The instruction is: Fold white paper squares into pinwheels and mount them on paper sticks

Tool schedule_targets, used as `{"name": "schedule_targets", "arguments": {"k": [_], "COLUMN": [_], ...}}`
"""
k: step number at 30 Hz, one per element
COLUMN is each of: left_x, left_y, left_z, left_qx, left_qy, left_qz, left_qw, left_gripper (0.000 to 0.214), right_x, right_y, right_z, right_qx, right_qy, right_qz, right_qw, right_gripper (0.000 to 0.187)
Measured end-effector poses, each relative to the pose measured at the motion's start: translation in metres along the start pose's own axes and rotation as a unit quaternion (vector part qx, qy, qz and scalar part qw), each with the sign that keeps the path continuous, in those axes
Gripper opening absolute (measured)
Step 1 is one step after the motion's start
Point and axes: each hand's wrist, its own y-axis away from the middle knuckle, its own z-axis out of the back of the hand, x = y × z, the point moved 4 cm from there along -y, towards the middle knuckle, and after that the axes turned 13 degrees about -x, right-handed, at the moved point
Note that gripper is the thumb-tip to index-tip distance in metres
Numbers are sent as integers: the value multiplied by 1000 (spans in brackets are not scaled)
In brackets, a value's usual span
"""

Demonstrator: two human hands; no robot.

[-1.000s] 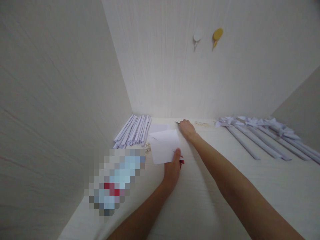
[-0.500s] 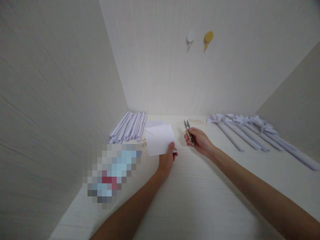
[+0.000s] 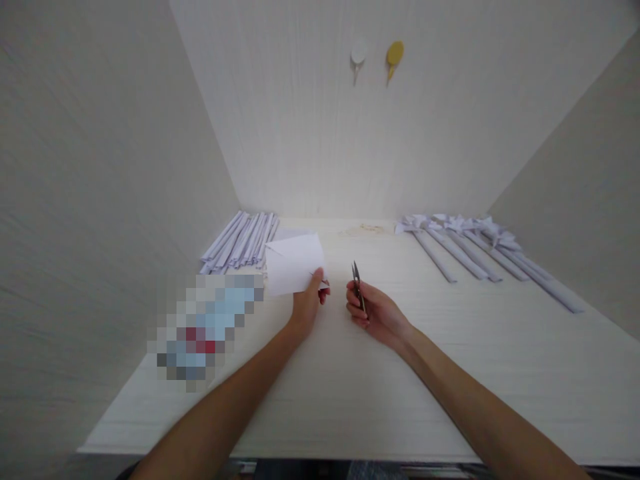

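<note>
My left hand (image 3: 306,303) pinches the right edge of a white sheet of paper (image 3: 293,263) and holds it just above the white desk (image 3: 400,373). My right hand (image 3: 376,312) is closed round a small pair of thread snips (image 3: 357,285), blades pointing up and away from me. The two hands are a short gap apart, near the middle of the desk.
A bundle of folded white paper strips (image 3: 240,241) lies at the back left. Several rolled paper sticks with folded tops (image 3: 465,243) lie at the back right. A blurred-out object (image 3: 205,327) sits at the left. Two hooks (image 3: 376,57) hang on the back wall.
My right hand picked up the snips from the back of the desk and drew them towards me. My left hand pulled the paper nearer too. The view tilted down.
</note>
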Motion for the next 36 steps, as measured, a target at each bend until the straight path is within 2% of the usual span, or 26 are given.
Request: {"name": "schedule_targets", "arguments": {"k": [6,10,26,36], "left_x": [2,1,0,2], "left_y": [1,0,0,1], "left_z": [-3,-3,-3,-4], "left_qx": [16,11,16,44], "left_qy": [18,34,47,31], "left_qz": [3,2,7,-4], "left_qw": [1000,999,999,999], "left_gripper": [35,32,30,30], "right_x": [-6,-8,-11,-12], "right_y": [5,5,10,10], "right_z": [-5,-5,-9,-9], "right_qx": [-2,-4,24,14], "right_qy": [125,161,212,214], "right_qz": [44,45,43,40], "right_qw": [991,986,976,976], "right_gripper": [28,30,32,29]}}
